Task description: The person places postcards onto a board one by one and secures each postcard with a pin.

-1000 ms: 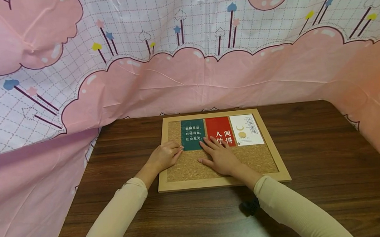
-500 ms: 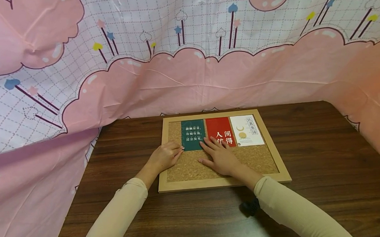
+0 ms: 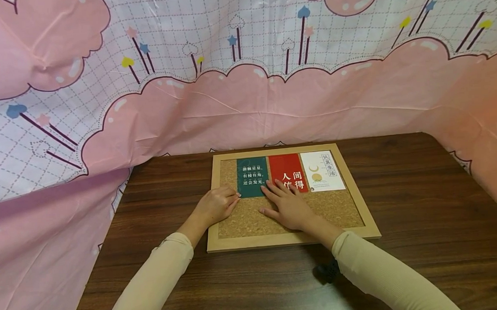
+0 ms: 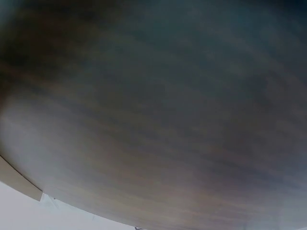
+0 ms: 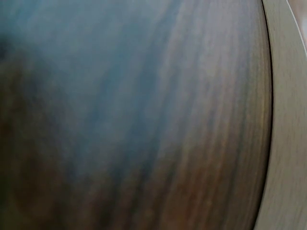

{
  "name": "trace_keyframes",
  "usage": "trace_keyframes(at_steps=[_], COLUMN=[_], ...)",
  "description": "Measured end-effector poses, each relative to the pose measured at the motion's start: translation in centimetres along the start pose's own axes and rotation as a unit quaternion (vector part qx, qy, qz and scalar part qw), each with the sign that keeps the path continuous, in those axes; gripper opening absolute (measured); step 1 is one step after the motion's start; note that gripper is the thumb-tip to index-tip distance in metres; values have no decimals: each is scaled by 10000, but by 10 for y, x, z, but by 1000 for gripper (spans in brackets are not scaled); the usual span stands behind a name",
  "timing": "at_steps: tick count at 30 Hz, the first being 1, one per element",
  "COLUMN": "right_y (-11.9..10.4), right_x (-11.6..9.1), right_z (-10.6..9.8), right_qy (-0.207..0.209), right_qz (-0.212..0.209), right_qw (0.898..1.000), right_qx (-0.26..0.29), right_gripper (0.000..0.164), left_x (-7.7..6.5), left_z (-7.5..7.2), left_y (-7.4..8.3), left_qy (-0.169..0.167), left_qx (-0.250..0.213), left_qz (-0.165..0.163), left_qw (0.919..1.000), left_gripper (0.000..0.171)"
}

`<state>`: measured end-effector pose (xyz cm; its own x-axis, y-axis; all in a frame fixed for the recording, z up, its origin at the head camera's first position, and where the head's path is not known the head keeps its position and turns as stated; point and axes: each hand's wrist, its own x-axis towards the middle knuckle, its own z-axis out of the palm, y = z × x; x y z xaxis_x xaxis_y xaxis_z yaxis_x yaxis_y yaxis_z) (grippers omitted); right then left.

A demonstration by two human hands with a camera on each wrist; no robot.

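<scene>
A cork board (image 3: pixel 289 213) with a pale wood frame lies on the table and bears three cards in a row. At the lower left corner of the green card (image 3: pixel 251 166), my left hand (image 3: pixel 215 204) pinches a small thumbtack (image 3: pixel 239 195) between thumb and curled fingers. My right hand (image 3: pixel 290 206) rests with spread fingers on the cork and the red card (image 3: pixel 283 163), its fingertips reaching the green card's right edge. The white card (image 3: pixel 325 167) at the right has a round tack at its lower left corner. Neither wrist view shows a hand.
A small black object (image 3: pixel 327 271) lies by the right sleeve, partly covered. The dark wood table (image 3: pixel 423 188) extends around the board, and a pink patterned cloth (image 3: pixel 245 99) hangs behind it. In the right wrist view the board's frame (image 5: pixel 290 120) runs along the right edge.
</scene>
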<state>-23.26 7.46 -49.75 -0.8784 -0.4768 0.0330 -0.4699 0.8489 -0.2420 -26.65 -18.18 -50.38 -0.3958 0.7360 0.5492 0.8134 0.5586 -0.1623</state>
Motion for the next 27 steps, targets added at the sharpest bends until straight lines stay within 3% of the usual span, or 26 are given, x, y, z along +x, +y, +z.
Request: trace_keyframes(at_steps=[10, 16, 27], right_y=[0, 0, 2], right_x=[0, -1, 1], right_z=[-1, 0, 0], right_qy=[32, 5, -13], right_qz=[-17, 2, 3], right_qw=[10000, 10000, 9999], right_qx=[38, 67, 100], right_gripper=[70, 71, 71], left_x=[-1, -1, -2], left_z=[-1, 1, 1], left_y=[1, 0, 1], left_qy=[-128, -38, -220], left_qx=[145, 220, 162], left_qz=[92, 165, -17], left_qw=[9998, 9996, 9996], left_gripper=[15, 16, 22])
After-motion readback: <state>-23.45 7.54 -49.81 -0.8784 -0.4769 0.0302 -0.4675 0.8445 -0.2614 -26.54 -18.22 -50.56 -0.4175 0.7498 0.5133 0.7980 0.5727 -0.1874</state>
